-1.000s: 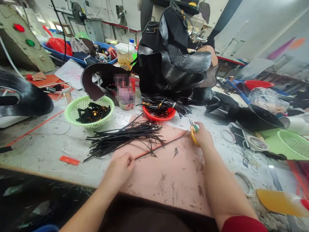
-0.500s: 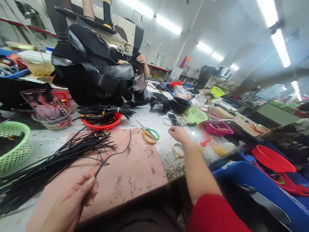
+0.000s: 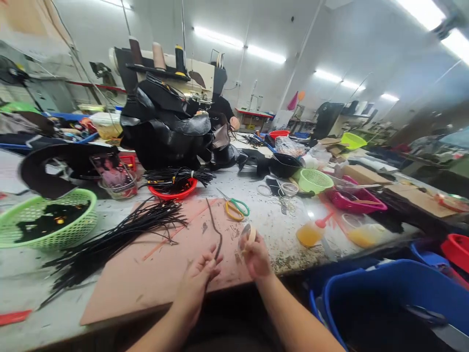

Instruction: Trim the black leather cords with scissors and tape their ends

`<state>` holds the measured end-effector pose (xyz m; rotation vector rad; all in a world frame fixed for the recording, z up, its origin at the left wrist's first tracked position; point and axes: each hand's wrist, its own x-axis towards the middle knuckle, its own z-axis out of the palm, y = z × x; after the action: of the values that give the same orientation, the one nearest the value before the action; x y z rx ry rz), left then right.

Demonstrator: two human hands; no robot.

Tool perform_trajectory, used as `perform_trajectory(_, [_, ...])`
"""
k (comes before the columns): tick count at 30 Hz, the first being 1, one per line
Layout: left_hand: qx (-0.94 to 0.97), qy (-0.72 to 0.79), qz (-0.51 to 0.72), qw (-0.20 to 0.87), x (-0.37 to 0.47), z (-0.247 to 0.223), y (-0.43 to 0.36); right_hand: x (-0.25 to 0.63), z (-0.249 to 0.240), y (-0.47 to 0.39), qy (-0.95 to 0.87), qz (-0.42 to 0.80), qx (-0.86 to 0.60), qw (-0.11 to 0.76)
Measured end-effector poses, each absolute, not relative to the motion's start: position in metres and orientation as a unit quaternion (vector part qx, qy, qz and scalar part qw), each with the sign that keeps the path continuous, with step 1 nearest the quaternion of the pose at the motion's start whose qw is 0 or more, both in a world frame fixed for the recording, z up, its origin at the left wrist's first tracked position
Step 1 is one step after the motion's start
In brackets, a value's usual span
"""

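Observation:
Pinched between the fingers and thumb of my left hand [image 3: 198, 276] is a thin black cord [image 3: 217, 226], its free end running away from me over the pink board [image 3: 142, 281]. My right hand [image 3: 259, 258] grips a roll of pale tape [image 3: 251, 233] on edge, to the right of the cord; the two hands are apart. Just beyond them lie scissors [image 3: 238, 209] with a yellow and a green handle. A loose bundle of black cords [image 3: 120, 234] spreads across the board's left side.
A red basket [image 3: 179, 195] bears more tied cords. Left stands a green basket [image 3: 82, 230] of black pieces, with a phone [image 3: 110, 171] behind. Yellowish liquid fills a cup [image 3: 309, 235] at right, above a blue bin [image 3: 351, 274]. Another person is behind the sewing machine [image 3: 205, 76].
My right hand has picked up the tape roll from the table and drawn it back towards me. My left hand, still holding the cord, has come right, nearer to it. The view has turned left.

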<state>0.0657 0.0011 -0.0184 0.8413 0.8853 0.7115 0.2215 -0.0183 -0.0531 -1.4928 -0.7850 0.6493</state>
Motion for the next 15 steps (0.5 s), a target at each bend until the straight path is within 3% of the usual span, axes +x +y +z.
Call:
perform_trajectory(4, [0.389, 0.415, 0.348, 0.745, 0.07, -0.024, -0.016, 0.17, -0.049, -0.021, -0.197, 0.373, -0.461, 0.781])
perform_trajectory(9, [0.41, 0.414, 0.349, 0.734, 0.069, -0.026, -0.021, 0.152, -0.048, -0.026, -0.166, 0.425, -0.403, 0.793])
perform_trajectory(15, [0.386, 0.414, 0.366, 0.739, 0.068, -0.023, -0.016, 0.157, -0.053, -0.029, -0.232, 0.397, -0.442, 0.77])
